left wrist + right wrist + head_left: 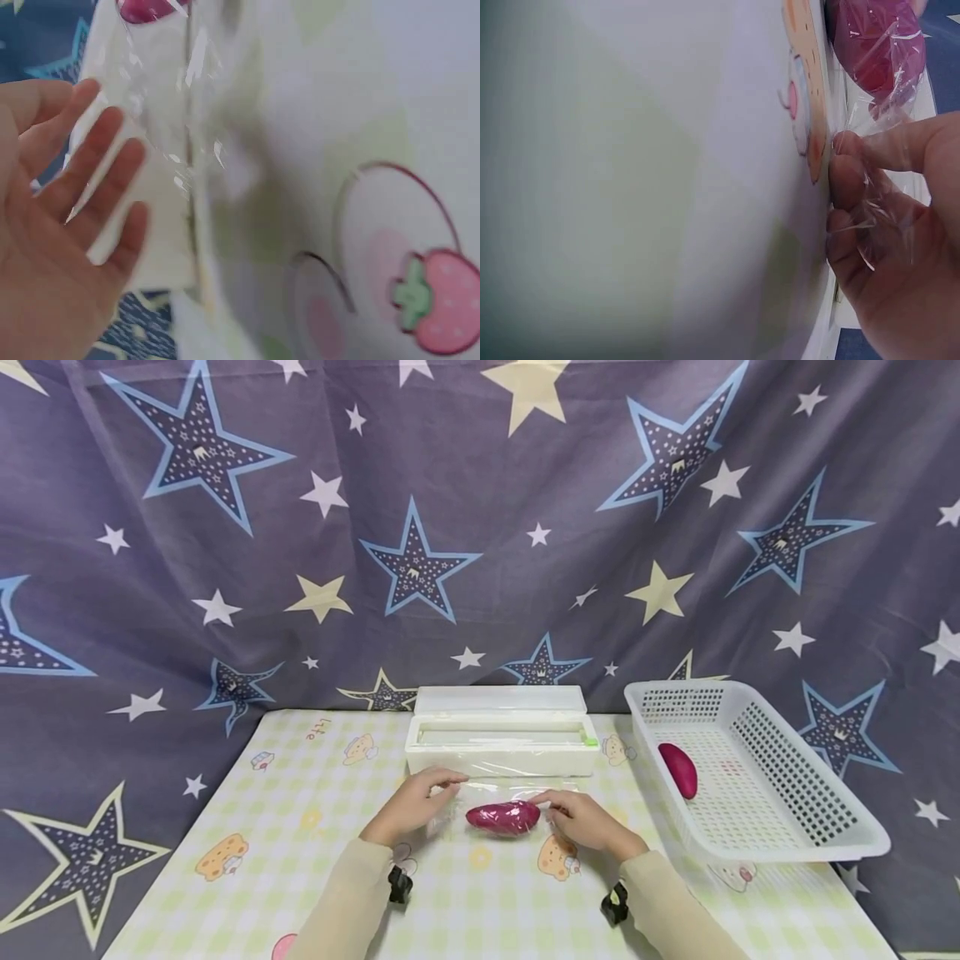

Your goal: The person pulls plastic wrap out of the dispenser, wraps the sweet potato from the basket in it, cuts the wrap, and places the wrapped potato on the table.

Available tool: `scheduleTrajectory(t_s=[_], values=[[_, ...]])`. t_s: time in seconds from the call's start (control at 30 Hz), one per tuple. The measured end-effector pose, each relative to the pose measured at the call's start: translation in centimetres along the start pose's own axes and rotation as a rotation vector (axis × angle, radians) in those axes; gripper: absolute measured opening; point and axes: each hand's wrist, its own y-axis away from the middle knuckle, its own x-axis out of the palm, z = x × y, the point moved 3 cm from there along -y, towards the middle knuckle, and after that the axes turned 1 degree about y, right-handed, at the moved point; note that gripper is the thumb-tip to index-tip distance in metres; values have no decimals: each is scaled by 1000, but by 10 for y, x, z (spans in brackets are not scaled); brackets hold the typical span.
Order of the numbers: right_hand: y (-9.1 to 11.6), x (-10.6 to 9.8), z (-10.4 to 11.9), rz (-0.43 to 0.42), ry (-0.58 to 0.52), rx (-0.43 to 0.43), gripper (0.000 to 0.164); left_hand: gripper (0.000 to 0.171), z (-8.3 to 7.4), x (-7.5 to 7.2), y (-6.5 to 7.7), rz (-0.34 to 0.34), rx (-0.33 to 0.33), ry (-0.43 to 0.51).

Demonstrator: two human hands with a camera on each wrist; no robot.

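Observation:
A glossy purple-red sweet potato (pixel 503 818) lies under clear cling film in the middle of the table, in front of a white film box. Loose film (pixel 889 217) trails from it towards my right hand (pixel 587 821), whose curled fingers pinch the film at the table in the right wrist view. My left hand (pixel 417 803) is just left of the sweet potato, with fingers parted and gently bent beside the clear film (pixel 161 112). Nothing is gripped in that hand. The sweet potato's end (pixel 150 7) shows at the top of the left wrist view.
The white cling film box (pixel 501 760) stands at the back with its lid (pixel 501 699) raised. To the right is a white perforated basket (pixel 787 852) holding another purple-red sweet potato (pixel 678 771). A checked cloth (pixel 300 827) covers the table; a star-patterned curtain (pixel 465 468) hangs behind.

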Motion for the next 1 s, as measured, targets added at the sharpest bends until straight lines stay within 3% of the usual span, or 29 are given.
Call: scheduleTrajectory(t_s=[0.1,0.2,0.27,0.5,0.77,0.87,1.0], values=[[0,1,-1,-2,10,0,39,28,-20,7,-4,14,103,-87],[0,1,-1,-3,4,-6,39,35,-37,19,-8,107,200,-188],[0,1,-1,-4,6,-9,39,41,-43,28,-10,158,230,-248],[3,-4,2,-37,49,-14,32,53,-43,41,-11,197,179,-335],[9,-18,18,-247,98,-83,29,58,-32,43,-6,212,171,-221],[11,-17,35,-259,118,-154,25,58,-29,43,-4,224,166,-167],[14,-5,56,-192,186,-260,24,58,-28,44,-2,236,169,-119]])
